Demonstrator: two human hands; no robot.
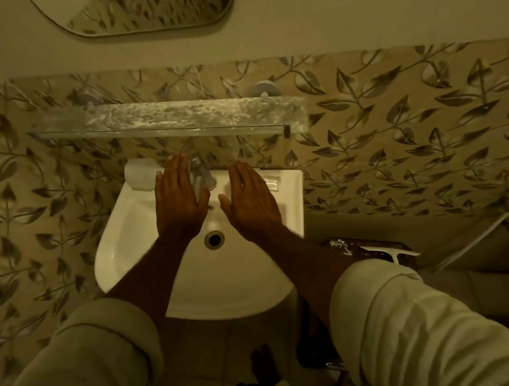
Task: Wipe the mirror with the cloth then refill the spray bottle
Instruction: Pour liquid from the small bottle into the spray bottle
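One leaf-patterned tiled wall (398, 132) fills the view, dim yellow light all over. One white sink (131, 238) below, its single drain (214, 239) between the forearms. One glass shelf (168, 120) above the sink, one mirror (143, 5) higher up at the top edge, well beyond the fingertips. Two hands out over the basin: left hand (178, 201) flat, palm down, fingers straight and together, holding nothing, just beside the one tap (202, 175); right hand (252, 202) likewise flat and empty. One white roll (140, 174) sits on the sink's back left corner.
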